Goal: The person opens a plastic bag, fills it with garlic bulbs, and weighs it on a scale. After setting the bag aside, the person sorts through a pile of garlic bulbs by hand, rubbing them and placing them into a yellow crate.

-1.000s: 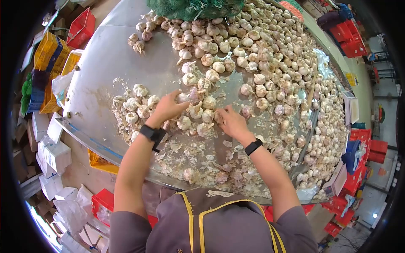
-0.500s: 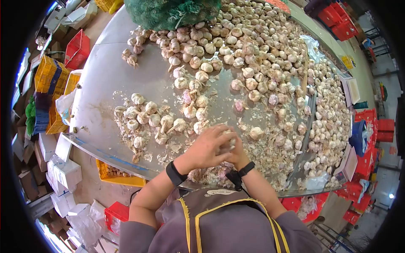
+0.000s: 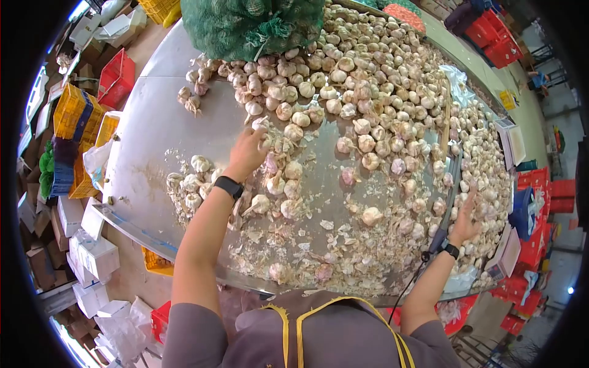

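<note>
My left hand (image 3: 248, 151) reaches over the left-centre of the metal table, its fingers closed around a garlic bulb in a short row of bulbs. Another garlic bulb (image 3: 261, 124) lies right beyond its fingertips. To the right, my right hand (image 3: 466, 222) is open, fingers stretched out over the pile of pale garlic bulbs (image 3: 485, 165) behind the divider. A dark, corded tool (image 3: 437, 240) lies beside my right wrist. Between my arms, loose garlic skins (image 3: 325, 251) cover the near table.
A bulging green net sack (image 3: 251, 27) stands at the table's far side. A large heap of garlic (image 3: 380, 80) spreads beside it, and a smaller cluster (image 3: 191, 183) sits left. Yellow crates (image 3: 76, 110) and white boxes (image 3: 95, 254) stand on the left; red crates (image 3: 534, 184) line the right.
My hands were together around a bulb near the table's front. They have parted: the left moved forward and left to the row of bulbs, the right swung over the right-hand pile and opened.
</note>
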Tool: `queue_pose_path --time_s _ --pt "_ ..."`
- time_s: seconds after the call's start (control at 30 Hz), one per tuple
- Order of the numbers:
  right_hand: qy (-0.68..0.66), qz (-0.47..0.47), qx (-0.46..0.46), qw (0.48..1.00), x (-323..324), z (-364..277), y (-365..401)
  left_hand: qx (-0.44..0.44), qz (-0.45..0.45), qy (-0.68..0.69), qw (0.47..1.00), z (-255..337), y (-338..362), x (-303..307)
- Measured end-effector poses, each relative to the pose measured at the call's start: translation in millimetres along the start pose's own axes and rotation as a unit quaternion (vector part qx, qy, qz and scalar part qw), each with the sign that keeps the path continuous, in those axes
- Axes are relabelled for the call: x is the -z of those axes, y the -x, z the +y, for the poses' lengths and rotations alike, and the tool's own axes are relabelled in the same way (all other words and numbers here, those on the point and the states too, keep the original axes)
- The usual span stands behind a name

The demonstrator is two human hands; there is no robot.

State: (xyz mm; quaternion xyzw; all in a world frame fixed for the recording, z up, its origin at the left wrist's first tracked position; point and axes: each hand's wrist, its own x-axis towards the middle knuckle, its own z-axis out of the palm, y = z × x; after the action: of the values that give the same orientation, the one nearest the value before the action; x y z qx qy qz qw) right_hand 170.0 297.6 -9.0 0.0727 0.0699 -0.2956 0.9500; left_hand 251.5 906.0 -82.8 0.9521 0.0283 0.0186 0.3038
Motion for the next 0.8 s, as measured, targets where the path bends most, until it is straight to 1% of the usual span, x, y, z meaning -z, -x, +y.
queue_pose_path --time_s 0.07,0.1,0.13,0.17,0.2,0.23,0.27,0.3,0.33,0.37,0.4,0.43,0.47,0.5,0.53,0.57,0.6,0.67,0.7,0.77,0.8 --pt "0.17 0.018 -0.099 0.98 40 4 -35 -0.005 -0.11 -0.101 0.989 -5 -14 -6" --pt "0.227 -0.055 -0.201 0.951 54 33 -36 -0.046 -0.098 -0.096 0.989 -11 -13 -12" --pt "0.279 -0.126 -0.298 0.904 72 78 -31 -0.047 -0.101 -0.096 0.989 -12 -12 -14" --pt "0.289 -0.111 -0.381 0.871 98 115 -32 -0.041 -0.107 -0.068 0.991 -12 -13 -15" --pt "0.465 -0.109 -0.337 0.812 97 175 3 -0.035 -0.112 -0.041 0.992 -13 -14 -15" --pt "0.699 -0.201 -0.277 0.628 93 226 32 -0.055 -0.061 0.021 0.996 -21 -12 -19" --pt "0.713 -0.238 -0.327 0.572 108 264 35 -0.057 -0.062 0.018 0.996 -32 -15 -20" --pt "0.79 -0.278 -0.301 0.456 111 303 53 0.021 -0.089 0.038 0.995 -45 -18 -20" --pt "0.802 -0.43 -0.183 0.371 116 334 64 0.099 -0.114 0.059 0.987 -54 -20 -20" --pt "0.78 -0.563 -0.056 0.267 121 359 70 0.077 -0.065 0.036 0.994 -52 -20 -13" --pt "0.761 -0.603 -0.046 0.235 135 382 69 0.076 -0.064 0.039 0.994 -46 -25 -5" --pt "0.739 -0.641 -0.036 0.202 148 398 68 0.073 -0.057 0.013 0.996 -37 -30 4" --pt "0.74 -0.642 -0.034 0.197 151 408 71 0.07 -0.049 -0.012 0.996 -31 -35 9" --pt "0.76 -0.626 -0.081 0.158 153 414 76 0.071 -0.048 -0.006 0.996 -27 -40 8" --pt "0.775 -0.608 -0.128 0.117 155 417 79 0.046 -0.063 -0.027 0.997 -23 -46 6" --pt "0.782 -0.598 -0.155 0.076 156 417 81 0.022 -0.078 -0.048 0.996 -23 -51 3" --pt "0.781 -0.601 -0.157 0.069 156 413 84 0.026 -0.075 -0.042 0.996 -27 -57 -4" --pt "0.79 -0.597 -0.134 0.037 159 402 86 -0.001 -0.073 -0.061 0.995 -30 -66 -17" --pt "0.789 -0.598 -0.134 0.034 159 398 81 0.002 -0.072 -0.058 0.996 -33 -65 -21" --pt "0.848 -0.428 -0.24 0.2 155 387 68 0.008 -0.05 -0.022 0.998 -23 -62 -16" --pt "0.847 -0.428 -0.243 0.2 153 384 59 0.01 -0.052 -0.023 0.998 -29 -62 -19"
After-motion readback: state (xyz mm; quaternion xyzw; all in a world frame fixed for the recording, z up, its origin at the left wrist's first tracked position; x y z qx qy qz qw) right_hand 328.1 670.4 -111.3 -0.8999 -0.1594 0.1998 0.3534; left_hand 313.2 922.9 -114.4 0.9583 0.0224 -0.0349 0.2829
